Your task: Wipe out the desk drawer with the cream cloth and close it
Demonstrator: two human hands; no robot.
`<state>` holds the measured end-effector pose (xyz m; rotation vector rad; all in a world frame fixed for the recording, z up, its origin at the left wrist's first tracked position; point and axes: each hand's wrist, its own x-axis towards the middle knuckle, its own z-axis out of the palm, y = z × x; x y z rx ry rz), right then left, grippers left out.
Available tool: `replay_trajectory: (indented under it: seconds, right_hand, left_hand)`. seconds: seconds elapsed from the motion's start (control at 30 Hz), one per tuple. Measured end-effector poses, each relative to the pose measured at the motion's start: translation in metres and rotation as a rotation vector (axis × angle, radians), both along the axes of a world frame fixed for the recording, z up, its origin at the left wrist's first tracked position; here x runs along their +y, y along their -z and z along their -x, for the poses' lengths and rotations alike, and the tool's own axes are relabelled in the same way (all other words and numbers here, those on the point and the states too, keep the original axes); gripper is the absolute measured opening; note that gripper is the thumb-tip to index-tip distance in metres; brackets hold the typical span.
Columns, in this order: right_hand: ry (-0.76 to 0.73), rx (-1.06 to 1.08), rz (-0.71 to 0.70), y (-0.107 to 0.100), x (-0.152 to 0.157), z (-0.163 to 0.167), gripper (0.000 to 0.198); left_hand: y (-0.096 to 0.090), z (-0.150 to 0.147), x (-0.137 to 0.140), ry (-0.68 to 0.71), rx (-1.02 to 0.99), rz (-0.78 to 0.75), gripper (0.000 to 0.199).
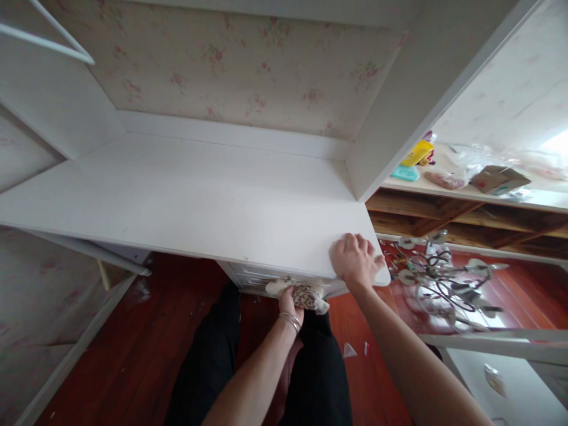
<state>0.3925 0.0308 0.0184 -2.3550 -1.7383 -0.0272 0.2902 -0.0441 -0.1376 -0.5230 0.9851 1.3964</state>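
White desk top (186,201), bare, set in a recess under floral wallpaper (248,65); dark red wood floor (133,349) below. Left hand (290,302), bracelets on the wrist, closed around a patterned cloth (306,296), beige with dark speckles, crumpled, held against the drawer front (255,277) just under the desk edge. Right hand (355,257) open, palm flat on the desk's front right corner. Further right: chandelier (444,278) lying on the floor; shelf (488,198) with packets.

A white desk top (186,201), bare but for the right hand (355,259) pressed flat on its front corner.
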Motion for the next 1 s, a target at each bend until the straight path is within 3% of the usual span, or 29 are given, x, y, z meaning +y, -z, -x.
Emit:
replay_trajectory:
  seconds: [0.13, 0.3, 0.4, 0.57, 0.7, 0.83, 0.93, 1.0]
  right_hand:
    - [0.004, 0.002, -0.004, 0.0, 0.0, 0.0, 0.041]
    - [0.002, 0.013, -0.01, 0.001, -0.001, 0.0, 0.041]
    - [0.006, 0.012, -0.009, 0.002, 0.0, 0.0, 0.041]
    - [-0.007, 0.01, -0.003, 0.001, -0.001, 0.001, 0.041]
    - [0.003, 0.014, 0.003, 0.0, -0.002, 0.002, 0.043]
    - [-0.007, 0.016, -0.006, 0.001, -0.002, 0.002, 0.043]
    - [-0.007, 0.017, -0.006, 0.001, -0.002, 0.001, 0.042]
    - [-0.005, 0.016, -0.009, 0.0, -0.002, 0.001, 0.04]
  left_hand:
    - [0.008, 0.056, -0.004, -0.083, 0.097, 0.043, 0.006]
    - [-0.014, 0.109, -0.008, -0.151, 0.196, 0.032, 0.008]
    - [-0.045, 0.129, -0.013, -0.166, 0.217, -0.009, 0.01]
    - [-0.111, 0.167, -0.026, -0.213, 0.286, -0.123, 0.014]
    - [-0.153, 0.202, -0.039, -0.23, 0.426, -0.117, 0.017]
    - [-0.185, 0.222, -0.049, -0.368, 0.732, -0.149, 0.03]
    - [-0.207, 0.225, -0.049, -0.545, 1.065, -0.201, 0.039]
    - [-0.22, 0.225, -0.043, -0.567, 1.307, -0.221, 0.045]
